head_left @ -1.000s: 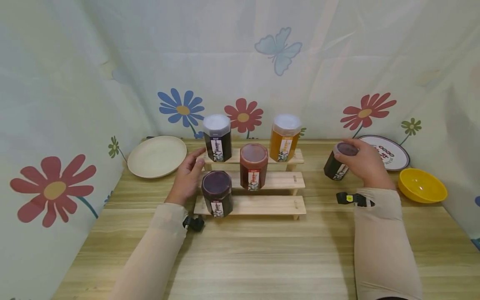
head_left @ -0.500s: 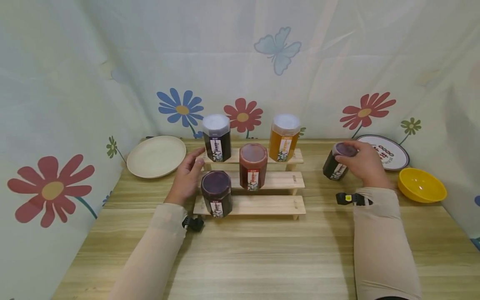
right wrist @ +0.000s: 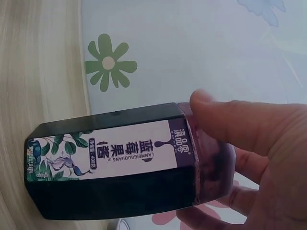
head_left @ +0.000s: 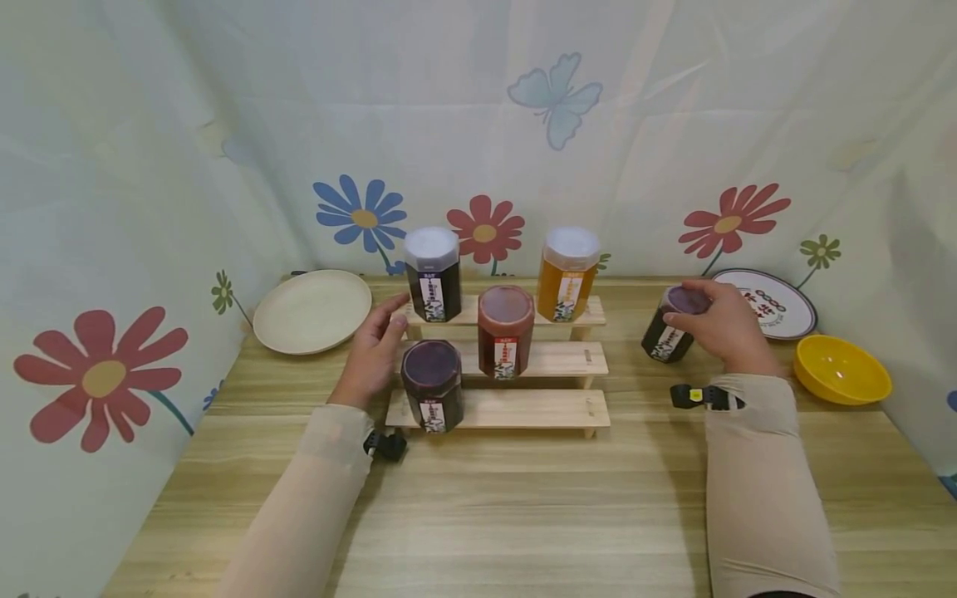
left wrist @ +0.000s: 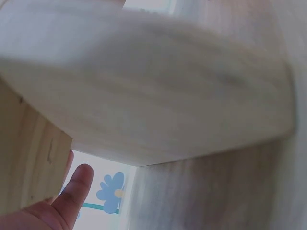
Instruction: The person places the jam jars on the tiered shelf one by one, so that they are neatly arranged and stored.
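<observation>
My right hand (head_left: 727, 325) holds a dark jar of blueberry jam (head_left: 668, 336) by its purple lid, right of the wooden stand. In the right wrist view, thumb and fingers grip the lid of this jam jar (right wrist: 110, 158), its label facing the camera. Whether its base touches the table, I cannot tell. My left hand (head_left: 371, 353) lies at the left end of the three-step wooden stand (head_left: 538, 407), fingers extended, holding nothing. Close up, the left thumb (left wrist: 76, 189) shows beside the stand's wood. A dark jar with a purple lid (head_left: 434, 386) occupies the lowest step.
A red-brown jar (head_left: 506, 332) sits on the middle step. On the top step are a dark jar with a white lid (head_left: 434, 274) and an amber jar (head_left: 568, 274). A cream plate (head_left: 314, 311) lies left; a patterned plate (head_left: 796, 311) and yellow bowl (head_left: 842, 370) lie right.
The right hand has shifted the held jar very slightly left and nearer. The left hand and the jars on the stand have stayed in place.
</observation>
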`<state>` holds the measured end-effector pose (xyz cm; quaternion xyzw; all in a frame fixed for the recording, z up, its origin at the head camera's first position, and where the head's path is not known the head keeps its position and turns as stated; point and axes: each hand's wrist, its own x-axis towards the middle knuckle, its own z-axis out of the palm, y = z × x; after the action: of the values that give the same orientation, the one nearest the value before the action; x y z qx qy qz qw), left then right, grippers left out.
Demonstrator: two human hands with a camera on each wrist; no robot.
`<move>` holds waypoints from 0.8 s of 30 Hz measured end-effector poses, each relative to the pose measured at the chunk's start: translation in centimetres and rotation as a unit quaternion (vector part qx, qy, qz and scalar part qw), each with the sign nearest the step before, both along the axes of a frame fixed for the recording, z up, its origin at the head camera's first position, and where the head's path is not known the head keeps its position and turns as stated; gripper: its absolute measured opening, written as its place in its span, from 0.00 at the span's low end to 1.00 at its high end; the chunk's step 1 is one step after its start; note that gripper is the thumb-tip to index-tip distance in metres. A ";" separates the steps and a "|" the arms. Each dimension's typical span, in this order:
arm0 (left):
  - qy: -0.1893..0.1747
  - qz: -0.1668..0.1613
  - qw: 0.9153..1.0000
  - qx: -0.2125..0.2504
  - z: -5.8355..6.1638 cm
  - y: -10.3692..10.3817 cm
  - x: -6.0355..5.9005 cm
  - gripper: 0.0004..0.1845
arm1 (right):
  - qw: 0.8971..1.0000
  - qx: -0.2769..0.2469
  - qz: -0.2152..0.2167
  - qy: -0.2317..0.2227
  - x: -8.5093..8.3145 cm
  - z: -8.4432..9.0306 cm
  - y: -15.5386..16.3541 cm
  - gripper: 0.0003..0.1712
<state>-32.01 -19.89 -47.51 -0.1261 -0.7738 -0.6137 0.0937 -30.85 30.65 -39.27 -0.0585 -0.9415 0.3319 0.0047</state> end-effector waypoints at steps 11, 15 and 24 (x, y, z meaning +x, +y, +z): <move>0.002 -0.004 1.000 0.015 -0.1 0.1 -0.2 0.25 | 1.000 -0.001 0.010 -0.008 -0.2 -0.1 0.1 0.46; 0.002 -0.003 1.000 0.016 -0.1 0.1 -0.2 0.25 | 1.000 -0.010 0.011 -0.011 -0.2 -0.2 0.0 0.47; 0.001 -0.004 1.000 0.015 -0.1 0.0 -0.2 0.25 | 1.000 -0.013 0.001 -0.010 -0.1 -0.2 -0.1 0.47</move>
<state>-32.22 -19.85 -47.60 -0.1285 -0.7636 -0.6258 0.0939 -30.95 30.51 -39.49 -0.0614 -0.9373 0.3430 -0.0060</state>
